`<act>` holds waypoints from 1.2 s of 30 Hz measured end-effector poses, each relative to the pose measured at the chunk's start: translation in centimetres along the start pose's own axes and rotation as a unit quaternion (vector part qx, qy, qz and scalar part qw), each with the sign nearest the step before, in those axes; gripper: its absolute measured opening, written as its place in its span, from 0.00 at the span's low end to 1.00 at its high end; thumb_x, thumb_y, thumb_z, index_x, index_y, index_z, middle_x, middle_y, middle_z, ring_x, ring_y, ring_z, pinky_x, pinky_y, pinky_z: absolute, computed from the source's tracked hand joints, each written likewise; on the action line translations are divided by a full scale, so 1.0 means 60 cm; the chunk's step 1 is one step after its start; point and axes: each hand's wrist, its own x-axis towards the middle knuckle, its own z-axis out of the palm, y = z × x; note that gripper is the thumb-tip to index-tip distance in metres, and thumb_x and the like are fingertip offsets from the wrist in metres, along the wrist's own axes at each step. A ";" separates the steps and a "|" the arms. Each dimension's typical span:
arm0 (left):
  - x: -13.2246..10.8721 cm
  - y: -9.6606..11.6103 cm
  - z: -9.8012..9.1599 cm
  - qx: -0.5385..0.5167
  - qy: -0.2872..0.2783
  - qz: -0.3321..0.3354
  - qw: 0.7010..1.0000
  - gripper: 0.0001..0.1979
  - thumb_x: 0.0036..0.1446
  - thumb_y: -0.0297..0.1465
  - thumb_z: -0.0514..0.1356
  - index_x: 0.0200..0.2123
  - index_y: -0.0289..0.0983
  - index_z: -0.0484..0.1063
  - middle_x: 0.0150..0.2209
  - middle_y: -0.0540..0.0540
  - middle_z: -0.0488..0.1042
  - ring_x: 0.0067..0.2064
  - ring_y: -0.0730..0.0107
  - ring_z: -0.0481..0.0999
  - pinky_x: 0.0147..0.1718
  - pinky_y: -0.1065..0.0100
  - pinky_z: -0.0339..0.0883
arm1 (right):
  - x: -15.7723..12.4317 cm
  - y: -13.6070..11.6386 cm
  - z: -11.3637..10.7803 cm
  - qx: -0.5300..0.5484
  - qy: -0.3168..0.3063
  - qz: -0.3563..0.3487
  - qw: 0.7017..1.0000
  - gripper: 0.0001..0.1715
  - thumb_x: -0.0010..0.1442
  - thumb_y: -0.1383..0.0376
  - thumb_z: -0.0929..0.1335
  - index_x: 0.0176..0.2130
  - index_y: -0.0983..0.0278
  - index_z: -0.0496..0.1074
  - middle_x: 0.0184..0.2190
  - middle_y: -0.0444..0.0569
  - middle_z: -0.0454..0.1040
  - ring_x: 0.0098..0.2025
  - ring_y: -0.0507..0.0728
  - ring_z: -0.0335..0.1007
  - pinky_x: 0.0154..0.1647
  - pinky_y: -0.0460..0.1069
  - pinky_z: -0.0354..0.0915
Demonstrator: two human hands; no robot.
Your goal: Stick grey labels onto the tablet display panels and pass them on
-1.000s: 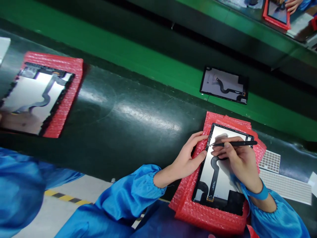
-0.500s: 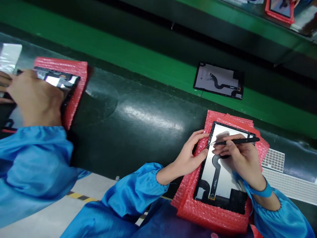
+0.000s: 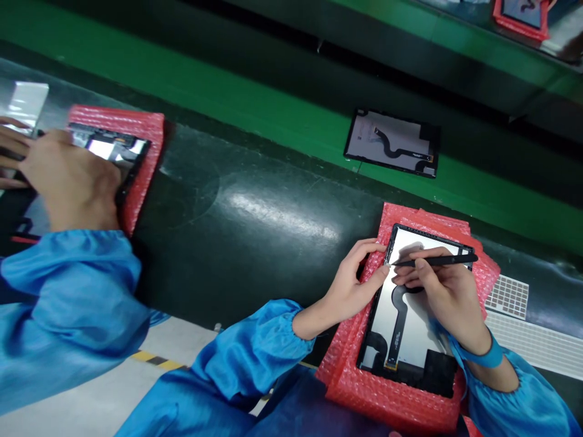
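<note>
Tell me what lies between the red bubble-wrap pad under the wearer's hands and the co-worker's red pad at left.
In the head view, only dark glossy bench top, with glare on it, separates the near pad from the co-worker's pad.

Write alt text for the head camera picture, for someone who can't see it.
The right hand holds a black tool with its tip at the left edge of a panel lying on red bubble wrap, while the left hand rests against that edge. To the left, a co-worker's hand rests on another panel.

left hand (image 3: pixel 353 284): palm down, fingers loosely spread | right hand (image 3: pixel 444 291): fingers pinched in pen grip
</note>
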 end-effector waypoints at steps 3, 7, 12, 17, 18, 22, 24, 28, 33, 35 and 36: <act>0.011 0.002 0.010 0.026 0.033 -0.005 0.999 0.09 0.64 0.28 0.64 0.48 0.40 0.74 0.52 0.43 0.76 0.54 0.59 0.78 0.56 0.58 0.71 | 0.003 0.001 0.003 -0.015 -0.001 0.005 1.000 0.23 0.69 0.45 0.73 0.45 0.63 0.77 0.31 0.52 0.85 0.31 0.60 0.86 0.32 0.51 0.83; 0.021 0.006 0.012 0.070 0.036 -0.020 0.997 0.11 0.60 0.25 0.63 0.46 0.40 0.73 0.47 0.45 0.77 0.48 0.63 0.78 0.48 0.62 0.72 | 0.007 0.004 0.006 0.011 0.014 0.005 1.000 0.24 0.69 0.45 0.74 0.45 0.63 0.77 0.32 0.53 0.86 0.31 0.60 0.87 0.31 0.50 0.83; 0.001 0.040 -0.013 0.192 0.071 0.035 0.978 0.05 0.66 0.34 0.62 0.41 0.39 0.75 0.42 0.45 0.76 0.44 0.64 0.77 0.41 0.64 0.68 | -0.014 0.004 -0.015 0.095 0.042 -0.040 0.994 0.19 0.70 0.49 0.74 0.44 0.62 0.77 0.32 0.51 0.87 0.30 0.59 0.87 0.31 0.50 0.83; -0.045 0.085 -0.042 0.263 -0.102 -0.115 0.953 0.18 0.72 0.40 0.57 0.30 0.39 0.74 0.25 0.52 0.73 0.26 0.71 0.68 0.29 0.65 0.57 | -0.049 0.025 -0.050 0.081 0.094 -0.107 0.986 0.12 0.72 0.54 0.73 0.44 0.60 0.79 0.32 0.50 0.87 0.31 0.59 0.88 0.35 0.51 0.84; -0.051 0.090 -0.044 0.265 -0.125 -0.134 0.947 0.17 0.72 0.40 0.57 0.32 0.39 0.75 0.26 0.52 0.75 0.26 0.71 0.69 0.29 0.65 0.58 | -0.052 0.033 -0.053 0.077 0.103 -0.115 0.985 0.12 0.72 0.54 0.73 0.44 0.60 0.79 0.32 0.50 0.87 0.32 0.59 0.88 0.35 0.51 0.83; -0.056 0.096 -0.044 0.229 -0.165 -0.161 0.946 0.13 0.71 0.37 0.57 0.35 0.38 0.75 0.29 0.51 0.76 0.30 0.71 0.71 0.31 0.67 0.60 | -0.054 0.070 -0.052 0.080 0.146 -0.150 0.975 0.12 0.71 0.54 0.74 0.44 0.60 0.79 0.32 0.49 0.87 0.31 0.59 0.87 0.35 0.51 0.83; -0.053 0.099 -0.042 0.199 -0.168 -0.159 0.952 0.13 0.70 0.37 0.57 0.34 0.38 0.73 0.29 0.52 0.74 0.30 0.71 0.70 0.31 0.67 0.61 | -0.050 0.082 -0.049 0.096 0.163 -0.161 0.969 0.12 0.71 0.54 0.74 0.44 0.60 0.78 0.32 0.49 0.86 0.30 0.59 0.87 0.34 0.52 0.83; -0.049 0.114 -0.030 0.154 -0.143 -0.125 0.970 0.14 0.70 0.39 0.59 0.34 0.38 0.73 0.32 0.50 0.72 0.33 0.71 0.69 0.32 0.68 0.61 | -0.042 0.092 -0.051 0.165 0.187 -0.175 0.952 0.11 0.70 0.55 0.74 0.43 0.60 0.77 0.29 0.47 0.85 0.28 0.60 0.86 0.31 0.54 0.82; -0.034 0.123 0.008 -0.040 -0.132 -0.131 0.982 0.17 0.64 0.40 0.68 0.38 0.41 0.63 0.33 0.54 0.68 0.28 0.79 0.64 0.27 0.72 0.57 | -0.040 0.098 -0.055 0.245 0.199 -0.189 0.930 0.11 0.68 0.56 0.75 0.42 0.61 0.77 0.28 0.45 0.84 0.27 0.60 0.85 0.30 0.55 0.81; -0.017 0.123 0.025 -0.082 -0.123 -0.120 0.982 0.20 0.61 0.36 0.71 0.45 0.43 0.61 0.40 0.53 0.72 0.24 0.84 0.63 0.23 0.75 0.55 | -0.043 0.096 -0.060 0.264 0.213 -0.200 0.919 0.11 0.67 0.57 0.75 0.42 0.61 0.77 0.28 0.46 0.85 0.26 0.60 0.84 0.29 0.55 0.80; -0.004 0.123 0.033 -0.095 -0.124 -0.109 0.982 0.22 0.61 0.35 0.71 0.49 0.44 0.61 0.45 0.51 0.74 0.24 0.85 0.64 0.22 0.75 0.57 | -0.044 0.094 -0.064 0.270 0.229 -0.211 0.911 0.10 0.67 0.57 0.74 0.42 0.61 0.77 0.28 0.46 0.85 0.25 0.60 0.84 0.29 0.55 0.80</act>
